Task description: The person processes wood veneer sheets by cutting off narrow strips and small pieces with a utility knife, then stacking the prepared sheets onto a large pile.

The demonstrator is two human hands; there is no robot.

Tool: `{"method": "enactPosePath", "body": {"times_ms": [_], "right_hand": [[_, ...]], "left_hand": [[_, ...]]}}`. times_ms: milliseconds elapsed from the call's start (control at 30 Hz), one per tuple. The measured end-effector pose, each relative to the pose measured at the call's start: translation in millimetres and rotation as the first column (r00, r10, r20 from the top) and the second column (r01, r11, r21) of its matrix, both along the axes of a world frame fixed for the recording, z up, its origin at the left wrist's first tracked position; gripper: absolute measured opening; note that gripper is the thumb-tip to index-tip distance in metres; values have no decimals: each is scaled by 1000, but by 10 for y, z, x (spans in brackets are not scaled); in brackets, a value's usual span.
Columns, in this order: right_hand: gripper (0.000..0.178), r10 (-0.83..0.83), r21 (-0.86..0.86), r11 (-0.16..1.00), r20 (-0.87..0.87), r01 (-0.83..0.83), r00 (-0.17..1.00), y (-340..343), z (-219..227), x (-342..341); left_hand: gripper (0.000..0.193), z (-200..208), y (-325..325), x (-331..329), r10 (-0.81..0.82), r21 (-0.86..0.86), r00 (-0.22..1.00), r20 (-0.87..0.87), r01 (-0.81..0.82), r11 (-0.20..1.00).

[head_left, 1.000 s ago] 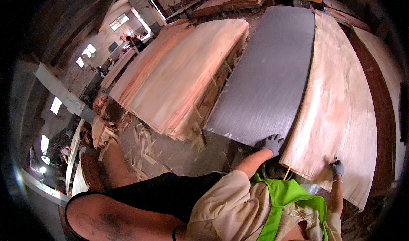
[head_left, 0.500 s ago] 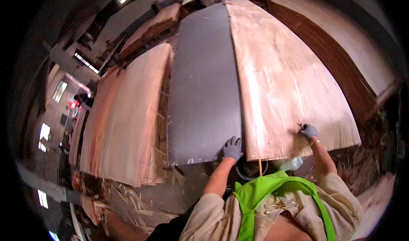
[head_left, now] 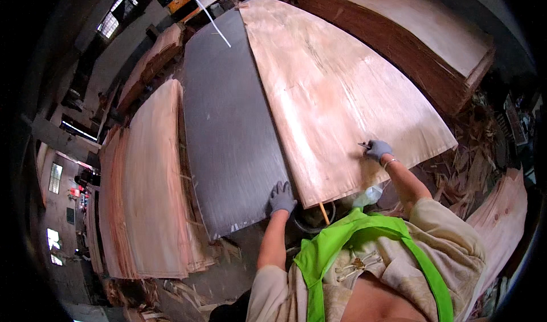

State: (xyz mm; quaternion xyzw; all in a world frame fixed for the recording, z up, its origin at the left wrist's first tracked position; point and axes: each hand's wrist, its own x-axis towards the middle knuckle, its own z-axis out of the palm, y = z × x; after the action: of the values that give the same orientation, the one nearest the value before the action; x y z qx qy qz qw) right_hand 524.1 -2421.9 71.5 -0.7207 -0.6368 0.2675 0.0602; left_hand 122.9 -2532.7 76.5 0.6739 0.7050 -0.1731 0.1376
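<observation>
My left hand (head_left: 282,198), in a grey glove, lies with fingers spread on the near right corner of a long dark grey board (head_left: 233,122). Beside that board, on the right, a pale wood veneer sheet (head_left: 336,94) spreads out, its left edge running along the grey surface. Over the near part of the veneer is my right hand (head_left: 377,149), also gloved, closed around a small dark pointed tool (head_left: 363,145). Only the tool's tip sticks out to the left, so its kind is unclear. An orange-brown stick (head_left: 324,212) pokes out under the veneer's near edge.
Veneer stacks stand on the left (head_left: 151,179) and at the back right (head_left: 399,14). Wood scraps (head_left: 467,179) litter the floor at right, near a loose veneer piece (head_left: 504,214). A dark bucket (head_left: 307,228) and a clear plastic bag (head_left: 369,196) sit below the near edge.
The whole view has turned, so the boards lean further left and more of the right side shows. Both hands keep about the same places on the board and veneer.
</observation>
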Motion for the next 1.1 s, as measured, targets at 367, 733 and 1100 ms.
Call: {"method": "enactPosePath", "body": {"times_ms": [367, 733, 1100], "right_hand": [[32, -31, 22, 999, -34, 32, 999, -39, 47, -6], [31, 25, 54, 998, -63, -21, 998, -25, 29, -2], [28, 61, 129, 990, -75, -51, 995, -187, -28, -32]], "left_hand": [[83, -55, 32, -3, -8, -3, 1000, -10, 8, 1000], [77, 233, -111, 80, 43, 106, 996, -78, -35, 994], [28, -877, -1829, 382, 558, -609, -289, 778, -567, 555]]}}
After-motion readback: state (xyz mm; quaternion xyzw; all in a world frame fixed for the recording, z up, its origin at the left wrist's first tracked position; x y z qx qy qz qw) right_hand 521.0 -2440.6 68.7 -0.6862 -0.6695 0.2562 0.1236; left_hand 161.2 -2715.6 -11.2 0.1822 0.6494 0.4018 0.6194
